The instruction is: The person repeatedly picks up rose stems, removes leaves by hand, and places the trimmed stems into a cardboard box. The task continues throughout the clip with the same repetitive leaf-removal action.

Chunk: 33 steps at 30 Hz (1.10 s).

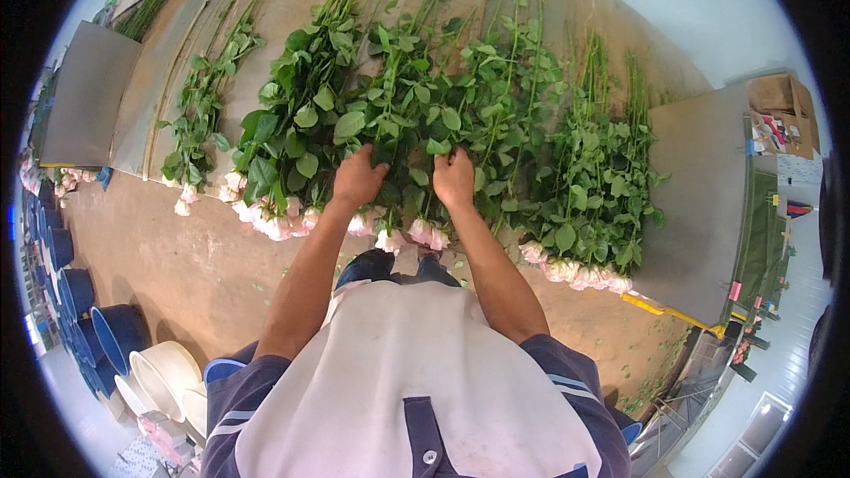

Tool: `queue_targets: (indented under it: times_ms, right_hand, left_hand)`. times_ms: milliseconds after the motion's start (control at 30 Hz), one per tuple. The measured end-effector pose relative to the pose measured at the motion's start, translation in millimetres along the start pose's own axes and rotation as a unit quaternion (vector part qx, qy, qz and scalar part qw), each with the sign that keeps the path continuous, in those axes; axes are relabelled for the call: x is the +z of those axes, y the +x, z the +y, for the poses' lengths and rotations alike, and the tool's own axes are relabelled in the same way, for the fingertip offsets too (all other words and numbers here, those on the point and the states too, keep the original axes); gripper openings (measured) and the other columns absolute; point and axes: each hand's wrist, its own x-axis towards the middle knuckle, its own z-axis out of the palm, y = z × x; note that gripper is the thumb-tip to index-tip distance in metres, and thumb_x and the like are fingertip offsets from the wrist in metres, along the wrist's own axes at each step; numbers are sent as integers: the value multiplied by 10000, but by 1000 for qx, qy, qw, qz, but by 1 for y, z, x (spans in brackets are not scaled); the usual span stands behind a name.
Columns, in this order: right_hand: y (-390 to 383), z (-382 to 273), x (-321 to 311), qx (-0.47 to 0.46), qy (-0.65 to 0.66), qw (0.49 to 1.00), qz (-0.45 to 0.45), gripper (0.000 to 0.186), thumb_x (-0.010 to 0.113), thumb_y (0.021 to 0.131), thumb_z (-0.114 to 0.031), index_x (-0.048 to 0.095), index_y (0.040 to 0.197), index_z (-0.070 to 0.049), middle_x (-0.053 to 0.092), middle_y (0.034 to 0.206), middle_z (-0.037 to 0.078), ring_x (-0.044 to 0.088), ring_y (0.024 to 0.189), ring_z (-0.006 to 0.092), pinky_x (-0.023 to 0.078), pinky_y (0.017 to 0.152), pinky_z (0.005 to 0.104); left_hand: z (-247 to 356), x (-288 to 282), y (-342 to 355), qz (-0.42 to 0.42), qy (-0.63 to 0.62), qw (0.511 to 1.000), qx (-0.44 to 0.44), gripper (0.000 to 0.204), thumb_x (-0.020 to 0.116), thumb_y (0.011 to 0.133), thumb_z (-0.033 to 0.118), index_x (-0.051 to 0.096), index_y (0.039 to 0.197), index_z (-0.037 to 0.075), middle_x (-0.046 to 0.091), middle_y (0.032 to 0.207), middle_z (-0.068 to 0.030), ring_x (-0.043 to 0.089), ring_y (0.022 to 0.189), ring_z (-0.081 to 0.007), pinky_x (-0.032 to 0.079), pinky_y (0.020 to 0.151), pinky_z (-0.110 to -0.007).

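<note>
— What covers the bench?
— Long-stemmed pink roses in bunches, blooms along its near edge.
— And the hands?
— Left hand and right hand press into the middle bunch, fingers curled closed around its stems just above the blooms.

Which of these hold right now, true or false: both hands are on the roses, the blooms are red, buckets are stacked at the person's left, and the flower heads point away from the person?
1. Both hands are on the roses: true. The left hand and right hand press into the leafy rose stems on the table.
2. The blooms are red: false. The blooms are pale pink.
3. Buckets are stacked at the person's left: true. Blue buckets and white buckets stand there.
4. The flower heads point away from the person: false. They point toward the person, at the table's near edge.
</note>
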Motion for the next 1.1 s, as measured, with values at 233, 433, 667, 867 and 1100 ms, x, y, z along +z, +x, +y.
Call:
queue_targets:
  times_ms: [233,433,667,867,1100]
  right_hand:
    - [-29,-25,11,-93,79,989,-83,469,563,906,-274,462,1254,24,580,1123,220,571,994,388,451,864,429]
    - [-9,-31,14,-24,274,951,-140,306,561,936,-252,596,1033,36,619,807,90,584,764,162,468,681,309]
    - [-10,-31,5,-40,253,949,-185,361,584,928,-300,587,1086,25,606,904,69,553,813,150,443,723,302]
    - [-5,-44,6,47,320,918,-229,381,622,903,-330,595,1078,8,613,1025,70,561,903,145,445,769,306]
    - [-8,-49,-1,-50,404,889,-211,216,556,937,-193,597,1074,-31,598,875,7,539,787,112,449,577,289]
  left_hand:
    - [3,-17,2,-98,-209,971,66,417,643,801,218,564,1105,-56,662,949,-194,631,873,-292,481,795,-372]
    - [14,-35,-18,-152,-391,908,7,301,602,873,145,567,1107,-40,641,969,-73,569,815,-125,467,733,-272]
    - [24,-25,-30,-175,-460,869,44,326,592,891,131,528,1172,-22,622,977,-46,567,877,-118,473,777,-276]
    - [20,-36,-34,-209,-457,865,3,356,582,903,110,509,1228,-16,611,1047,-44,556,893,-105,464,799,-269]
    - [17,-45,-41,-160,-414,895,40,342,570,915,131,519,1225,-3,634,934,-35,567,794,-107,473,684,-261]
